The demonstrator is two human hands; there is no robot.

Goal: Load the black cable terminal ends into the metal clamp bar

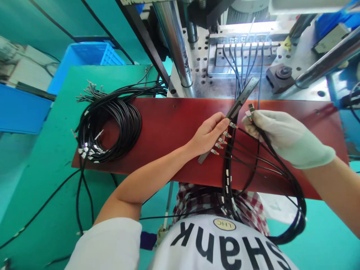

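Note:
My bare left hand (206, 135) is closed around a long dark metal bar (245, 98), which lies slanted above the red board. Several small metal cable connectors (222, 141) sit in a row along the bar beside my fingers, with black cables running from them to the right. My right hand (287, 137), in a white glove, pinches a cable end with a small metal connector (249, 111), just right of the bar. Black cables (296, 210) loop down from under the glove. More cables with white labels (227, 182) pass beneath the bar toward my lap.
The red board (163, 127) crosses the front of a press with metal posts (176, 48). Behind it, several cables enter a metal fixture (219, 62). A large coil of black cables (126, 120) lies left, partly on the green table (50, 150). Blue bins (84, 56) stand beyond.

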